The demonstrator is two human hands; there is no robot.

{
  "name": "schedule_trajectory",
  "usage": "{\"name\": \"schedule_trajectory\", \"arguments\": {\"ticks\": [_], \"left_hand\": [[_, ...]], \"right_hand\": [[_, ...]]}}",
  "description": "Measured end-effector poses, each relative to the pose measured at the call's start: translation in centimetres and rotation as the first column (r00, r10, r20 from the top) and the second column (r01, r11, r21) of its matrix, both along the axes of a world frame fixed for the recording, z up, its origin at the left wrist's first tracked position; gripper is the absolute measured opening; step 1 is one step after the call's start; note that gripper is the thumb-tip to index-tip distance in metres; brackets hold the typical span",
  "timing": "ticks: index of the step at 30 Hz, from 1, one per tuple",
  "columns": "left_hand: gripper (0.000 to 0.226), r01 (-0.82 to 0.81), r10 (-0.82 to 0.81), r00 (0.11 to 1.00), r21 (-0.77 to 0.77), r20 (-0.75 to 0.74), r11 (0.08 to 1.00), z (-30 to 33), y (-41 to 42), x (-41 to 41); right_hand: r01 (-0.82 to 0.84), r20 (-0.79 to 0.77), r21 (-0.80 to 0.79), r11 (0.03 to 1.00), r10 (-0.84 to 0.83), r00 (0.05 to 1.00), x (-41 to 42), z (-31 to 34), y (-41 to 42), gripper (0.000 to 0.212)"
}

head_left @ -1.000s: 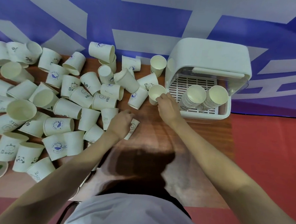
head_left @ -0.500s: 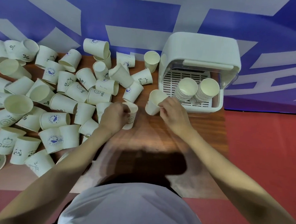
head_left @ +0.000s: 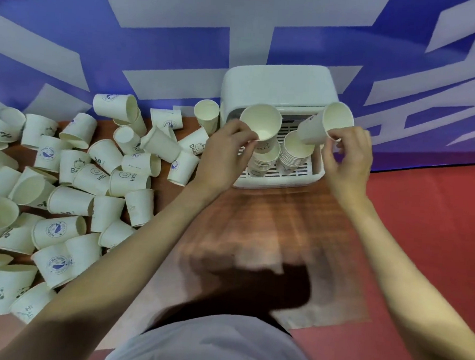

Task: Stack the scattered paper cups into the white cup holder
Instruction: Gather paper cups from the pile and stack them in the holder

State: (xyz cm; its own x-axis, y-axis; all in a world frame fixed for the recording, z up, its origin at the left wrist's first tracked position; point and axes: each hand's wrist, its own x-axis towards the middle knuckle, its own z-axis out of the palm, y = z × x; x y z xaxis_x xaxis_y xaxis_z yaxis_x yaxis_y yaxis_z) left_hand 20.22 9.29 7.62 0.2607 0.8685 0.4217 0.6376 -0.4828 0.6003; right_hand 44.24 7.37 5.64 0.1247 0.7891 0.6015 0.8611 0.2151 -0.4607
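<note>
Bare forearms, bare hands (head_left: 226, 154), a pale grey-white shirt (head_left: 212, 348).

White cup holder (head_left: 278, 82), domed hood at the back and slatted tray in front, sits just beyond both hands with two nested cup stacks inside: left stack (head_left: 262, 160) right under the left hand's (head_left: 224, 151) cup, right stack (head_left: 295, 152) between the hands. Left-hand cup (head_left: 260, 125) is plain cream, mouth up, tilted toward the camera above the left stack; right-hand cup (head_left: 324, 124) in the right hand (head_left: 347, 156) is tilted, mouth up-right, its base over the right stack. Scattered cups (head_left: 72, 186), cream with blue or black prints, mostly on their sides or inverted, lie piled left of the left hand.
</note>
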Motion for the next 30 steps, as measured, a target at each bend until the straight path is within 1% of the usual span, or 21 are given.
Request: {"name": "schedule_trajectory", "arguments": {"ticks": [4,9,12,16,18,21,26,28,30], "left_hand": [[0.009,0.056,-0.051,0.992,0.036,-0.116,0.998,-1.1,1.3,1.5],[0.015,0.099,-0.100,0.973,-0.015,-0.208,0.995,-3.1,1.9,2.3],[0.012,0.110,-0.127,0.949,-0.073,-0.290,0.991,-4.6,2.1,2.5],[0.023,0.093,-0.138,0.927,-0.142,-0.348,0.985,-6.0,2.2,3.0],[0.024,0.086,-0.140,0.920,-0.159,-0.367,0.984,-6.3,2.3,3.3],[0.023,0.078,-0.151,0.913,-0.199,-0.379,0.977,-6.6,2.4,3.8],[0.022,0.071,-0.143,0.923,-0.208,-0.357,0.976,-7.1,2.5,3.6],[0.020,0.072,-0.130,0.935,-0.182,-0.330,0.981,-7.1,2.3,3.2],[0.023,0.053,-0.094,0.960,-0.156,-0.264,0.986,-6.9,1.7,2.5]], "right_hand": [[-0.028,0.031,-0.048,0.998,0.029,0.999,0.6,-1.3,0.4,0.007],[-0.091,0.093,-0.099,0.991,0.101,0.991,0.8,-3.3,0.7,0.009],[-0.139,0.142,-0.193,0.971,0.168,0.975,1.0,-4.4,1.1,0.012],[-0.132,0.210,-0.315,0.940,0.205,0.956,1.0,-5.2,1.9,0.023],[-0.118,0.220,-0.384,0.916,0.215,0.952,1.0,-5.6,2.1,0.026],[-0.097,0.225,-0.473,0.876,0.227,0.948,0.8,-6.0,2.3,0.027],[-0.084,0.200,-0.541,0.837,0.225,0.954,0.2,-5.3,2.4,0.022],[-0.074,0.178,-0.535,0.842,0.198,0.964,-0.5,-4.7,1.9,0.023],[-0.090,0.151,-0.464,0.881,0.179,0.972,-1.5,-4.0,1.1,0.028]]}}
